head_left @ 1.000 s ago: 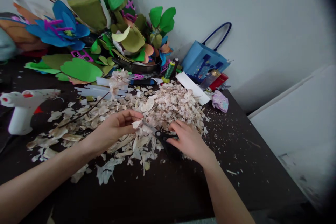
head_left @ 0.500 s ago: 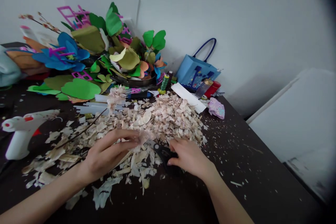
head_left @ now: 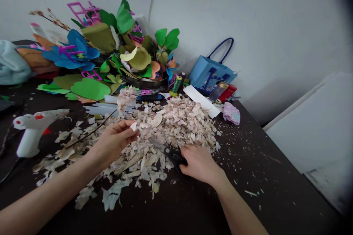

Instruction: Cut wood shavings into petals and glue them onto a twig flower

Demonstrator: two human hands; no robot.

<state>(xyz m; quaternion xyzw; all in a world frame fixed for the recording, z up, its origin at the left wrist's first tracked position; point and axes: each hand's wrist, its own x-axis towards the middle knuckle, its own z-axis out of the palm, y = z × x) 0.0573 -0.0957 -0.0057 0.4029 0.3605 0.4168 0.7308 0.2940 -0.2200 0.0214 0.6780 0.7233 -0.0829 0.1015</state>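
Since the earlier frame, my left hand [head_left: 113, 141] had lifted off the low spread position and come up to the near edge of the pile of pale shreds [head_left: 176, 126], and the head view had tilted slightly. On my feed, that hand was narrowly closed, with the thumb and forefinger pinching a small pale scrap [head_left: 134, 126] just above the pile. My right hand [head_left: 200, 163] lay low and half curled on the dark table [head_left: 261, 176], against the black handles of the scissors [head_left: 174, 157]. Their blades pointed left into the shreds. I could not tell whether that hand was gripping the handles or only resting on them.

The shreds were heaped in the middle of the table and scattered toward the left, with small flecks across the dark top. Left of the heap stood a white hot glue gun [head_left: 31, 134], and a few glue sticks [head_left: 107, 106] lay at the far edge of the shreds. Beyond them, cut paper flowers and leaves [head_left: 132, 53] were banked in the corner, some in a dark pan [head_left: 143, 82]. To the right sat a green thread spool [head_left: 175, 86], a white strip [head_left: 200, 101], a small clear jar [head_left: 217, 91], a crumpled pink wrapper [head_left: 231, 114] and a blue paper bag [head_left: 209, 73] against the wall.
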